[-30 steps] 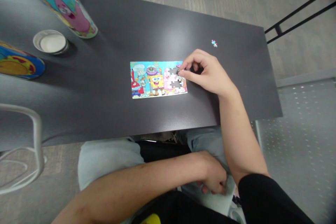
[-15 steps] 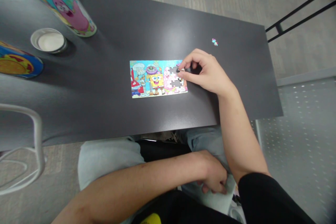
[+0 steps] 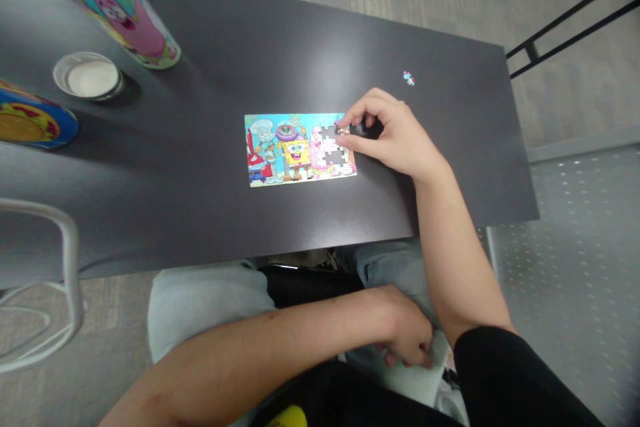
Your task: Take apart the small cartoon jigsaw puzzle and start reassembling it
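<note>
Jigsaw (image 3: 297,159), flat and SpongeBob-printed, lies mid-way along the smooth dark bench (image 3: 215,80), gaps toward its 3 o'clock. There the right hand (image 3: 390,133) pinches a small piece (image 3: 341,131). A loose piece (image 3: 409,78) sits at 2 o'clock, a glossy cartoon cylinder (image 3: 137,23) at 10. The left hand (image 3: 407,337), 5 o'clock, rests on denim (image 3: 210,297); its grip I cannot tell.

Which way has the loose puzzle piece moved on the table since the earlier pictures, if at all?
No, the loose puzzle piece hasn't visibly moved: judged against the far right corner of the table, it lies in the same spot.
</note>
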Demonstrator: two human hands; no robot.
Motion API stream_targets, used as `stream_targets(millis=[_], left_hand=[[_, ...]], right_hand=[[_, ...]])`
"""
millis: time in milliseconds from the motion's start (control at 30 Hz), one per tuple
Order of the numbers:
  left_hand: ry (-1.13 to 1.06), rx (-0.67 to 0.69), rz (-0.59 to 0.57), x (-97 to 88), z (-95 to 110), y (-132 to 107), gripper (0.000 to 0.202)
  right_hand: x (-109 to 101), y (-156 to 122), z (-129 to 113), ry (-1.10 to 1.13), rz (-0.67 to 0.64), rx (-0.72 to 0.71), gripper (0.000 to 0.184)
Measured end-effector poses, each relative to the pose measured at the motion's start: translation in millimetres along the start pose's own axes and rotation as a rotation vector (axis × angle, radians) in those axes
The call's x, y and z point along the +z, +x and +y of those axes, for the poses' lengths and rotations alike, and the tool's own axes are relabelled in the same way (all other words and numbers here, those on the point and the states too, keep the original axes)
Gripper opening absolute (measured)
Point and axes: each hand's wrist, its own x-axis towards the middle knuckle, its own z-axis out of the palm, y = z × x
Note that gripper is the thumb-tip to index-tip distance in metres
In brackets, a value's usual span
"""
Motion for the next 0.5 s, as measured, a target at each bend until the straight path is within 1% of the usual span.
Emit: stream_targets(millis=[67,133,167,267,300,433,500], left_hand=[[-0.006,0.001,-0.002,-0.7,0,1,0.046],[-0.014,0.001,0.0,-0.9,0,2,0.046],[-0.016,-0.001,0.004,-0.7,0,3,0.046],[-0.013,-0.012,0.017,0.8,-2,4,0.044],[-0.011,-0.015,0.022,1.3,-2,4,0.042],[0.009,-0.014,0.048,2.8,-6,3,0.033],[0.031,-0.014,0.058,3.6,-8,4,0.031]], right_hand=[[1,-1,-1,-0.007,0.005,0.003,0.022],[1,-1,1,-0.012,0.045,0.013,0.031],[0,-1,4,-0.009,0.095,0.006,0.041],[-12,-2,21,0.026,0.31,-0.073,0.069],[-18,-3,27,0.036,0.356,-0.069,0.067],[-46,-17,43,0.029,0.418,0.117,0.028],[-54,-25,48,0.003,0.432,0.17,0.017]])
